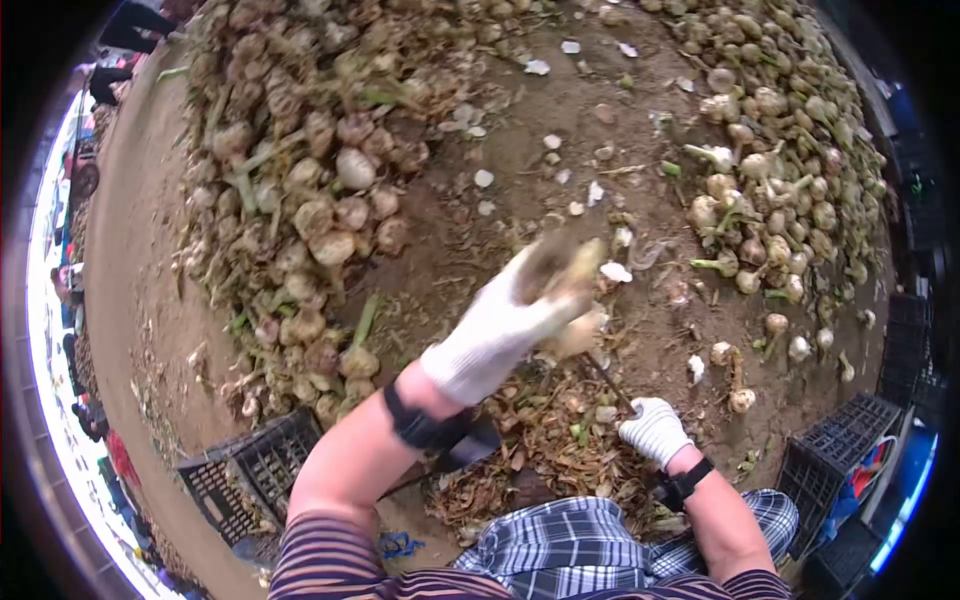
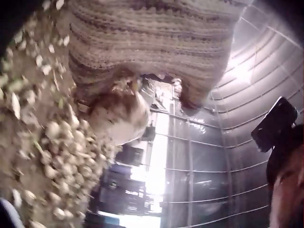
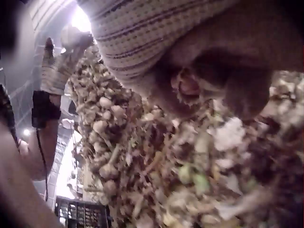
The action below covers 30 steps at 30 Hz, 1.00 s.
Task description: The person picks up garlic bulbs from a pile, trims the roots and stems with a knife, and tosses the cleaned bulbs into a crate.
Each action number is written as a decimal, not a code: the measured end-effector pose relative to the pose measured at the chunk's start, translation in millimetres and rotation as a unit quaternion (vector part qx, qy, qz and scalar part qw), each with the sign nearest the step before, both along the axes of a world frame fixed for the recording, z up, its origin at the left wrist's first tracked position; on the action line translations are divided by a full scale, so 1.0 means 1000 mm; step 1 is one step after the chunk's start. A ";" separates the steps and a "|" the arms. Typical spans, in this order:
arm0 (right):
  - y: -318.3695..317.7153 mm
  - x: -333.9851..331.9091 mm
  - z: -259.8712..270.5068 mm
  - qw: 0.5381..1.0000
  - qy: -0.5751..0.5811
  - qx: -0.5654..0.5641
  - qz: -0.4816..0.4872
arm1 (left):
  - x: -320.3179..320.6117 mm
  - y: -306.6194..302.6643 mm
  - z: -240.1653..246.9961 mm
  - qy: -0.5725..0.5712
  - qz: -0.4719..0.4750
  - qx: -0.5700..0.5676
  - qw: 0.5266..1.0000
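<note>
Both hands wear white knitted gloves with dark stripes. My left hand (image 1: 505,320) is stretched forward over the dirt floor and blurred in the head view. It grips a pale garlic bulb (image 2: 121,116), which pokes out beyond the gloved fingers in the left wrist view. Low at the right, my right hand (image 1: 655,430) is curled round a thin dark tool (image 1: 607,380) like a narrow blade, slanting up toward the left hand. Its grip end is hidden in the glove. Under the hands lies a heap of dry peelings and cut stalks (image 1: 560,430).
A large pile of garlic with stalks (image 1: 300,180) rises at the left. Another pile of garlic (image 1: 780,190) spreads along the right, with loose bulbs near it. Black plastic crates (image 1: 840,435) stand at the right, and a black crate (image 1: 270,460) sits at the lower left.
</note>
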State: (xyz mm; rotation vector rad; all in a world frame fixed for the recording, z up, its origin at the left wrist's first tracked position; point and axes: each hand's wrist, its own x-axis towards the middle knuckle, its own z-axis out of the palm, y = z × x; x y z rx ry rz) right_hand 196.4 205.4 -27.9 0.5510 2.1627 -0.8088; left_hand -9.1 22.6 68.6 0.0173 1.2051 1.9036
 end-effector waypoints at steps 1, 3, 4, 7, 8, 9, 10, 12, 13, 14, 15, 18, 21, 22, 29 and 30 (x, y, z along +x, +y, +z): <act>-0.005 -0.005 0.002 0.997 -0.020 -0.014 -0.072 | -0.007 0.020 0.013 0.032 -0.023 0.092 0.995; -0.003 -0.012 0.005 0.994 0.020 -0.028 -0.102 | -0.030 0.030 0.020 0.274 -0.058 0.047 0.959; 0.000 -0.019 0.007 0.988 0.061 -0.041 -0.137 | -0.049 0.023 0.015 0.471 -0.062 -0.093 0.875; 0.019 -0.006 0.010 0.960 0.162 -0.043 -0.223 | -0.100 -0.046 -0.060 0.679 -0.130 -0.583 0.427; 0.025 0.005 -0.001 0.969 0.150 0.011 -0.197 | -0.119 -0.073 -0.084 0.578 -0.292 -0.669 0.364; 0.027 0.019 -0.017 0.970 0.131 0.011 -0.205 | -0.128 -0.112 -0.129 0.619 -0.297 -0.675 0.271; 0.027 0.023 -0.028 0.970 0.114 0.012 -0.215 | -0.132 -0.138 -0.157 0.654 -0.299 -0.673 0.174; 0.011 0.006 0.003 0.967 0.113 -0.029 -0.226 | -0.127 -0.121 -0.118 0.599 -0.355 -0.677 0.238; 0.009 0.004 0.002 0.977 0.111 -0.002 -0.183 | -0.122 -0.105 -0.094 0.538 -0.407 -0.672 0.305; 0.008 0.002 0.000 0.984 0.107 0.026 -0.139 | -0.111 -0.088 -0.081 0.473 -0.445 -0.668 0.365; 0.006 0.001 0.000 0.982 0.111 0.017 -0.152 | -0.094 -0.087 -0.080 0.532 -0.395 -0.630 0.405; 0.006 -0.008 0.003 0.977 0.174 0.019 -0.119 | -0.042 -0.086 -0.110 0.472 -0.349 -0.597 0.547; 0.005 -0.018 0.013 0.973 0.196 0.014 -0.121 | -0.009 -0.086 -0.128 0.398 -0.198 -0.566 0.694; 0.005 -0.018 0.010 0.977 0.191 0.043 -0.080 | -0.006 -0.085 -0.130 0.326 -0.110 -0.526 0.778; -0.018 -0.055 0.067 0.968 0.229 0.053 0.084 | 0.036 -0.046 -0.072 0.132 -0.044 -0.174 0.975; -0.020 -0.056 0.071 0.968 0.224 0.047 0.106 | 0.041 -0.041 -0.064 0.136 -0.040 -0.153 0.978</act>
